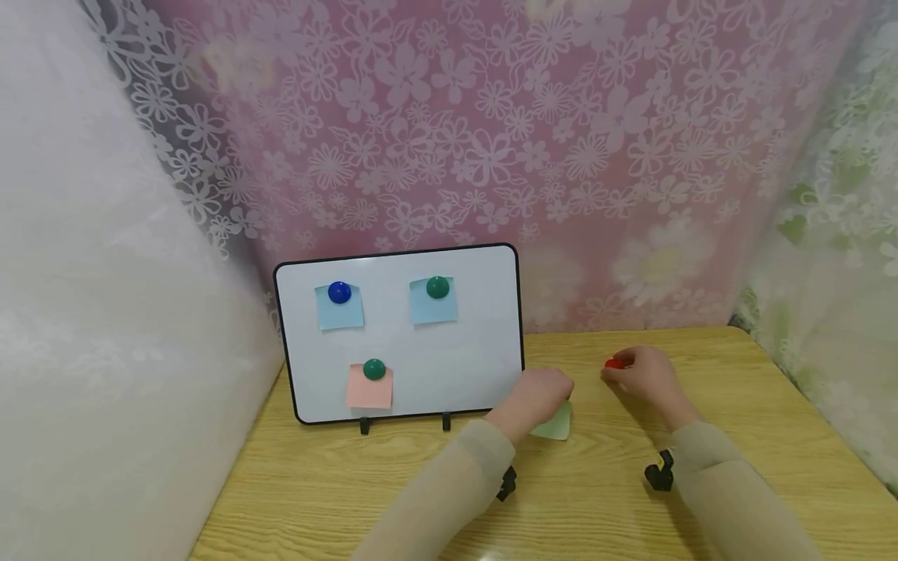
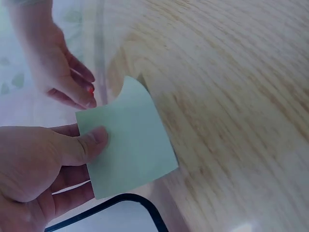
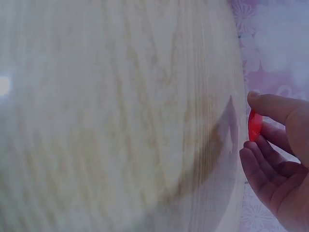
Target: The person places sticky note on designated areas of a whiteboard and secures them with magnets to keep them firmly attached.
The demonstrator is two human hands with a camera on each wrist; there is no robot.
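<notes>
Between thumb and fingers my left hand (image 2: 53,164) pinches a pale green sticky note (image 2: 128,140), whose far corner curls up. In the head view this hand (image 1: 536,393) is at the lower right corner of the whiteboard (image 1: 477,335), with the green note (image 1: 557,425) partly hidden beneath it. Further right, my right hand (image 1: 645,378) holds a round red magnet (image 1: 614,364) over the back of the table. Seen from the right wrist, the magnet (image 3: 255,125) sits edge-on between thumb and fingertips of the right hand (image 3: 285,150).
The whiteboard leans on black feet (image 1: 446,421). On it, a blue magnet (image 1: 340,292) and a green magnet (image 1: 438,287) hold blue notes (image 1: 341,315); another green magnet (image 1: 374,368) holds a pink note (image 1: 368,393). A flowered pink curtain (image 1: 491,140) hangs behind the wooden table (image 1: 337,491).
</notes>
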